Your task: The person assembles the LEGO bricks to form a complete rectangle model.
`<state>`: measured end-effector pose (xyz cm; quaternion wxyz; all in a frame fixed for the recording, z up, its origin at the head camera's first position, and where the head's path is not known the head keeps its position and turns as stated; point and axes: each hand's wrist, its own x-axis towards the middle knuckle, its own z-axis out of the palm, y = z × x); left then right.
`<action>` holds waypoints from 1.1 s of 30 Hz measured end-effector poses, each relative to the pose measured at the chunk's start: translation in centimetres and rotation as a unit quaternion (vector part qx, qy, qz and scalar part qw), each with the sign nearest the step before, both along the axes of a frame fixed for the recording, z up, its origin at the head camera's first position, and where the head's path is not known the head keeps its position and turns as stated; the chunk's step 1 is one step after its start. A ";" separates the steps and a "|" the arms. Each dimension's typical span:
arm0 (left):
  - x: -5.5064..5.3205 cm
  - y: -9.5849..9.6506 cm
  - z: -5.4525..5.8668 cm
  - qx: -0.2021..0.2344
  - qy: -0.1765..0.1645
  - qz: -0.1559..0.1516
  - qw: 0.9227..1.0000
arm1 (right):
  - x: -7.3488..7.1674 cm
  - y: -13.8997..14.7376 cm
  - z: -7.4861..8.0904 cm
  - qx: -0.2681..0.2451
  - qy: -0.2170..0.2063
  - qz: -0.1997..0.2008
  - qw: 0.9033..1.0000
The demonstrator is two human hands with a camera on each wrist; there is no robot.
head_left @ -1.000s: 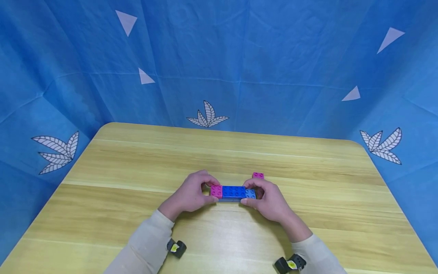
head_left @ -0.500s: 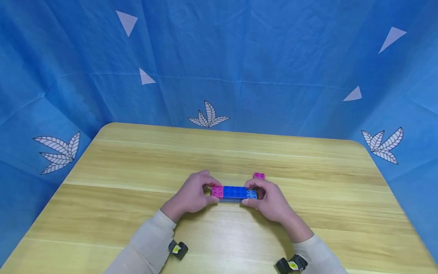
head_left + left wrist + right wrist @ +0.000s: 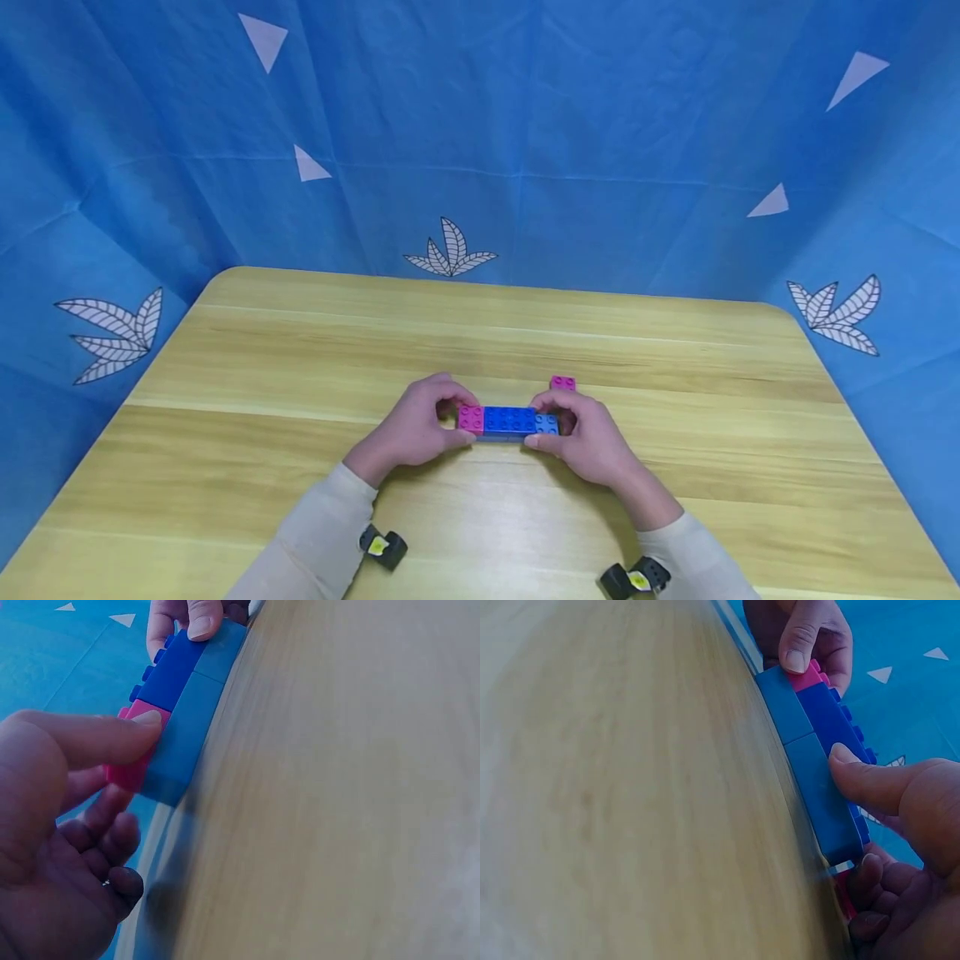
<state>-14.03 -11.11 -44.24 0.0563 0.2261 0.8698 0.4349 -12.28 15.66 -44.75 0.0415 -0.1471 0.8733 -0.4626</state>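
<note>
Two light blue bricks point(image 3: 184, 739) lie end to end as the lower layer of a toy-brick row on the table. On top of them sit a pink brick point(image 3: 471, 419) at the left end and a longer dark blue brick point(image 3: 510, 420) beside it. Light blue studs show bare at the right end. My left hand point(image 3: 420, 422) pinches the pink brick, thumb on the near side and index finger behind. With thumb and index finger, my right hand point(image 3: 585, 437) pinches the dark blue brick near its right end.
Another pink brick point(image 3: 563, 383) stands on the wooden table point(image 3: 337, 333) just behind my right hand, partly hidden by it. A blue patterned cloth point(image 3: 615, 100) hangs beyond the table's far edge. Each wrist wears a small black camera.
The head view shifts slightly. Both hands keep their grip, and the bricks stay in place between them.
</note>
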 end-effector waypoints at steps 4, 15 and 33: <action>0.1 0.0 -0.1 0.003 0.004 0.003 1.000 | 0.0 0.0 -0.1 -0.002 0.005 -0.002 1.000; 0.2 0.0 0.3 -0.006 -0.002 0.006 1.000 | 0.2 -0.1 0.0 -0.001 0.010 -0.016 1.000; 0.1 0.0 0.3 -0.008 -0.001 -0.008 1.000 | 0.5 1.8 0.1 -0.083 0.062 -0.064 0.993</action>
